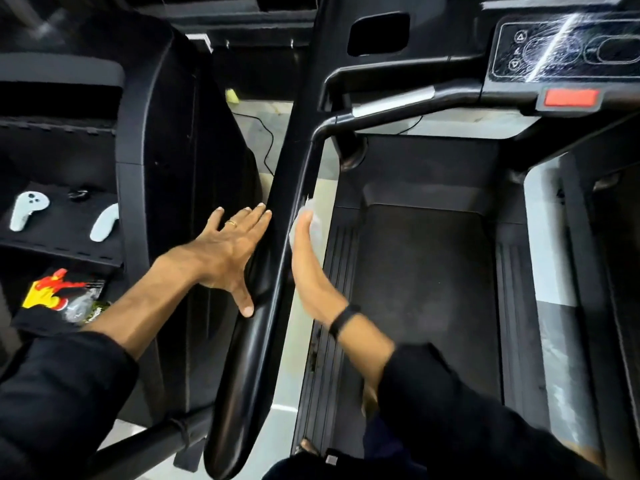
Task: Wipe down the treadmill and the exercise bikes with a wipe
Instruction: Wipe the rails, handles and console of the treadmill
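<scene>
Your left hand (228, 244) lies flat with fingers spread wide on the black side handrail (258, 296) of the treadmill, thumb pointing toward 6 o'clock, a ring on one finger. Your right hand (308, 268), fingers straight and together, presses a pale wipe (308, 216) against the inner face of that same rail, at about 3 o'clock from the left hand; a dark band sits on that wrist. Beyond the right hand, toward 2 o'clock, stretches the treadmill belt (426, 271), dark and matte. Off at 9 o'clock from the left hand, two white controllers (26, 211) lie on a black shelf (62, 247). Farthest, at 1 o'clock, the console (568, 50) shows arrow buttons under a streaky glare, with a red stop button (571, 97) just below it.
</scene>
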